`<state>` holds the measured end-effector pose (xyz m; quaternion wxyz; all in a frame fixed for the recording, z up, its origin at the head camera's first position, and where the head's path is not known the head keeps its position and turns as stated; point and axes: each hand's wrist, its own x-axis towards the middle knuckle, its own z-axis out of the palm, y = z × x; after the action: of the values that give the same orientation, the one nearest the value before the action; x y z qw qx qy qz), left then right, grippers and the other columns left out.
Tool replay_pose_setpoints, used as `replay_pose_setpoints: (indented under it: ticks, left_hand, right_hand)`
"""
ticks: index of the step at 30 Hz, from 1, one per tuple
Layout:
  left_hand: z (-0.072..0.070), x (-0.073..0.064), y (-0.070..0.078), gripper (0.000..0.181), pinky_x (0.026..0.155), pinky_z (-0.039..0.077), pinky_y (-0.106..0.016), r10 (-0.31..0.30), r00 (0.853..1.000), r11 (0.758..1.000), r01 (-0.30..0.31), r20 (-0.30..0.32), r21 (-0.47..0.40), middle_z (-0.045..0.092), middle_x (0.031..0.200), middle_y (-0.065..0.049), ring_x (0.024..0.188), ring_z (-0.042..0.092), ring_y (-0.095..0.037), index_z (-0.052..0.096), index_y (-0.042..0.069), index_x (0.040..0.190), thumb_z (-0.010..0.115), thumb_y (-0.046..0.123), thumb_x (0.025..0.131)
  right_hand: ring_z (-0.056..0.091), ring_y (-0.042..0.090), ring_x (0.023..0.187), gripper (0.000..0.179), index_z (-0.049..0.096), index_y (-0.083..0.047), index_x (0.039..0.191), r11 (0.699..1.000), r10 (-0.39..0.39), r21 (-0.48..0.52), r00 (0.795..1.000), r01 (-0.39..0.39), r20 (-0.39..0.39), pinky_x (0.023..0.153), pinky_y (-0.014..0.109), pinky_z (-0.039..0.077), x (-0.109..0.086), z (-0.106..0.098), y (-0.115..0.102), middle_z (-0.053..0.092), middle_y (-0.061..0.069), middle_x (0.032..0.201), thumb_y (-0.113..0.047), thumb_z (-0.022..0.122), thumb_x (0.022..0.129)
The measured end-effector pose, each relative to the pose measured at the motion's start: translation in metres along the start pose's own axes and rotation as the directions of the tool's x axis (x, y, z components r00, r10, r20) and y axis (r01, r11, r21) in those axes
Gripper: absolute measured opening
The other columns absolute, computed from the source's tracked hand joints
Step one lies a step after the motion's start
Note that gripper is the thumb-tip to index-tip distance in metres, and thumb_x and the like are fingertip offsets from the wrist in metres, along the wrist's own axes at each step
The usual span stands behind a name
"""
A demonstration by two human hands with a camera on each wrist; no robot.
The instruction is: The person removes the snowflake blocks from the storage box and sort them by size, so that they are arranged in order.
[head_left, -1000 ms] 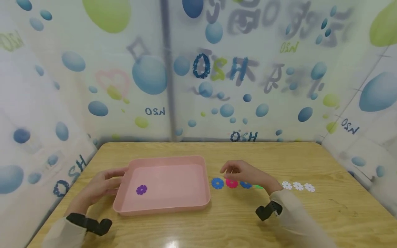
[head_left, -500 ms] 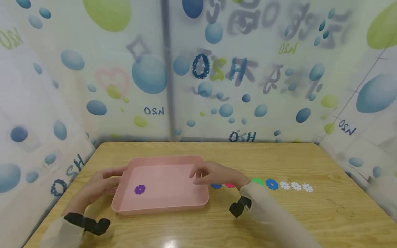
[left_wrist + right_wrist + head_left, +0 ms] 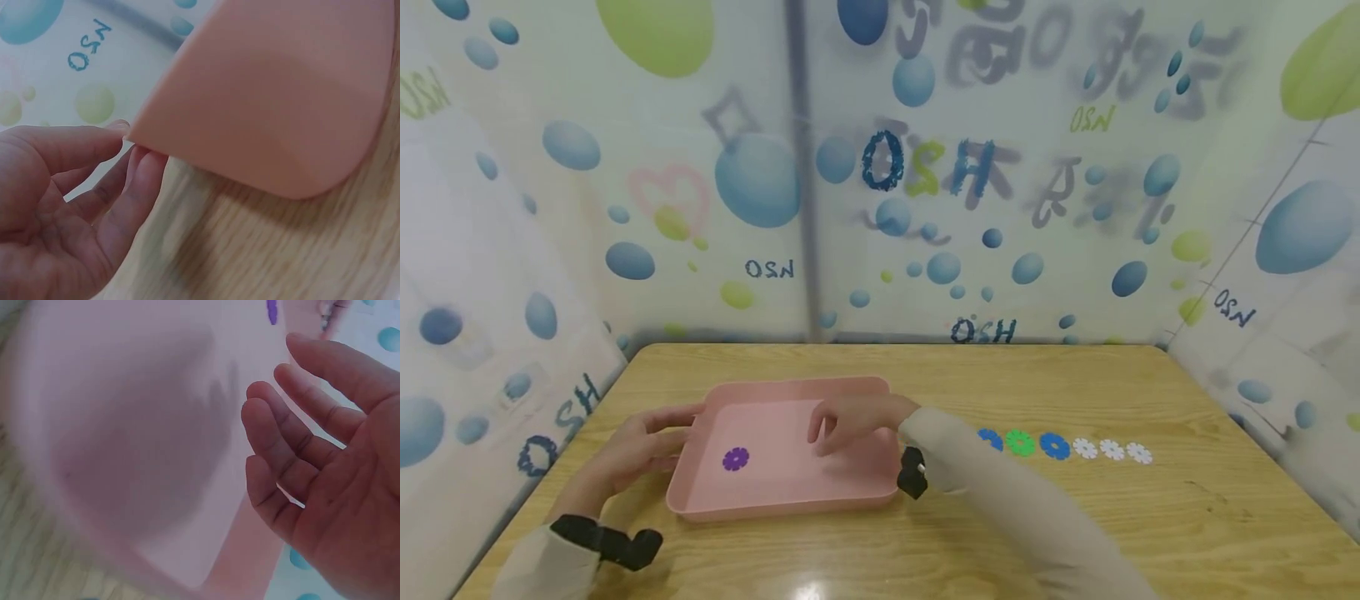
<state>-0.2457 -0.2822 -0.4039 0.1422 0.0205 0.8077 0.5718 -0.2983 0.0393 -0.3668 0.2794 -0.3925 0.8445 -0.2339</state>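
Observation:
A shallow pink tray (image 3: 790,502) sits on the wooden table, with one purple snowflake disc (image 3: 735,459) lying flat inside, left of its middle. At the tray's left side, my left hand (image 3: 640,450) holds the rim; in the left wrist view the thumb and fingers (image 3: 147,181) meet at the tray's edge. My right hand (image 3: 853,423) hovers over the tray's right half, its fingers loosely bent. The right wrist view shows those fingers (image 3: 259,425) spaced apart with nothing between them, casting a shadow on the tray floor.
Right of the tray runs a row of snowflake discs: blue (image 3: 991,440), green (image 3: 1020,442), another blue (image 3: 1055,446), and white ones (image 3: 1112,449). My right sleeve (image 3: 1000,483) covers the row's left end. A printed curtain (image 3: 880,250) encloses the table.
My right hand has travelled left from above the row of discs to over the tray. The left hand stays at the rim, and the purple disc lies where it was.

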Motion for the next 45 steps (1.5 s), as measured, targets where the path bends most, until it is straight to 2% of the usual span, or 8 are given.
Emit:
replay_pose_setpoints:
  ticks: [8,15,23,27,31,35,39,45]
  left_hand:
    - [-0.004,0.001,0.001,0.063,0.082,0.051,-0.04,0.003,1.0,1.0,-0.003,0.009,-0.02,0.033,0.138,-0.028,0.109,0.055,-0.028,0.03,-0.003,0.14,0.057,0.026,0.091]
    - [-0.008,0.003,0.005,0.062,0.082,0.051,-0.04,0.017,1.0,1.0,-0.017,0.013,-0.024,0.033,0.138,-0.029,0.106,0.056,-0.024,0.028,-0.005,0.14,0.056,0.024,0.092]
    - [-0.003,0.008,0.01,0.061,0.083,0.051,-0.04,0.05,0.998,0.999,-0.051,0.028,0.009,0.033,0.139,-0.028,0.111,0.052,-0.03,0.03,-0.003,0.14,0.055,0.025,0.092]
    - [-0.004,0.01,0.008,0.061,0.083,0.05,-0.04,0.048,0.998,0.999,-0.049,0.029,0.009,0.032,0.14,-0.028,0.112,0.051,-0.03,0.029,-0.002,0.141,0.055,0.025,0.092]
    - [-0.005,0.007,0.005,0.061,0.083,0.05,-0.041,0.047,0.998,0.999,-0.047,0.032,-0.009,0.033,0.139,-0.028,0.111,0.053,-0.029,0.029,-0.002,0.141,0.055,0.024,0.092]
    - [-0.003,0.005,0.002,0.06,0.082,0.051,-0.04,0.035,0.999,0.999,-0.034,0.032,-0.027,0.035,0.138,-0.027,0.109,0.054,-0.028,0.03,-0.002,0.141,0.055,0.024,0.092]
    - [-0.002,0.004,0.001,0.06,0.082,0.051,-0.04,0.025,0.999,0.999,-0.024,0.029,-0.037,0.036,0.138,-0.027,0.109,0.054,-0.028,0.03,-0.002,0.141,0.055,0.024,0.093]
    - [0.0,0.002,0.001,0.059,0.082,0.051,-0.04,0.025,0.999,0.998,-0.022,0.032,-0.066,0.037,0.136,-0.028,0.104,0.058,-0.021,0.029,-0.004,0.14,0.055,0.021,0.092]
  right_hand:
    - [0.05,0.008,0.085,0.016,0.061,-0.023,0.093,0.99,0.116,-0.086,0.993,-0.115,0.008,0.074,0.022,0.043,0.038,0.007,-0.008,0.057,-0.01,0.089,-0.027,0.07,0.081]
    - [0.051,0.006,0.082,0.024,0.06,-0.022,0.095,0.986,0.063,-0.155,0.998,-0.06,0.011,0.07,0.018,0.044,0.059,0.004,-0.022,0.058,-0.012,0.089,-0.031,0.073,0.078]
    - [0.049,0.005,0.082,0.029,0.059,-0.025,0.096,0.948,0.065,-0.309,0.997,-0.078,-0.05,0.07,0.017,0.041,0.087,0.009,-0.037,0.054,-0.015,0.09,-0.039,0.074,0.075]
    - [0.048,0.005,0.081,0.033,0.059,-0.019,0.098,0.951,0.013,-0.308,1.0,-0.02,-0.026,0.069,0.014,0.039,0.093,0.015,-0.048,0.054,-0.011,0.09,-0.034,0.076,0.074]
    - [0.048,0.005,0.081,0.034,0.056,-0.014,0.099,0.972,-0.019,-0.234,1.0,0.018,-0.001,0.068,0.012,0.037,0.096,0.023,-0.051,0.053,-0.009,0.089,-0.029,0.076,0.075]
    - [0.046,0.004,0.08,0.031,0.055,-0.016,0.095,0.981,-0.011,-0.196,1.0,0.015,0.021,0.068,0.012,0.037,0.097,0.027,-0.05,0.052,-0.009,0.089,-0.029,0.076,0.076]
    - [0.045,0.004,0.083,0.027,0.056,-0.016,0.095,0.976,-0.024,-0.215,0.999,0.03,0.03,0.071,0.012,0.036,0.099,0.028,-0.049,0.051,-0.008,0.091,-0.025,0.075,0.077]
    - [0.046,0.004,0.083,0.023,0.057,-0.015,0.094,0.983,0.023,-0.182,0.999,-0.018,0.026,0.072,0.013,0.038,0.099,0.031,-0.047,0.052,-0.009,0.09,-0.02,0.074,0.078]
